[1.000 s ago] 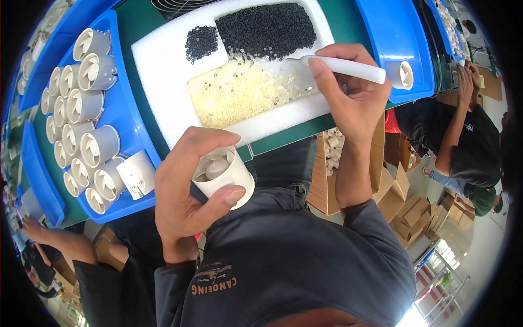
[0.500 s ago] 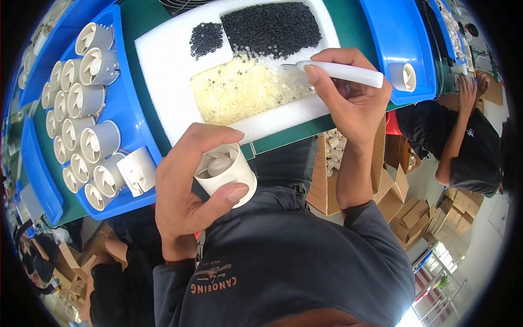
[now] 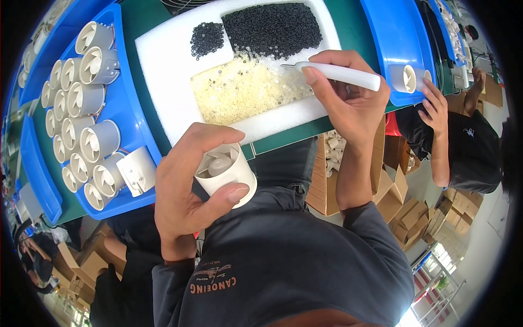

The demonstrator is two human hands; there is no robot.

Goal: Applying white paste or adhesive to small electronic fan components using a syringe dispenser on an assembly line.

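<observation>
In my left hand, thumb and fingers wrap round a white cylindrical fan housing, its open end up and blades showing inside. My right hand grips a thick white pen-like tool with a thin metal tip. That tip points left over a white foam tray. One hollow of the tray holds many small pale translucent rings. Behind them lies a heap of small black rings, with a smaller black pile to its left.
On the left, a blue tray carries several white fan housings. A blue tray at right holds two housings, with a co-worker's hand at one. Below the green table edge stands a cardboard box of white parts.
At right, a co-worker's hand has come to the blue tray, where a second fan housing now shows. My right hand and its tool have shifted very slightly left; my left hand stays put.
</observation>
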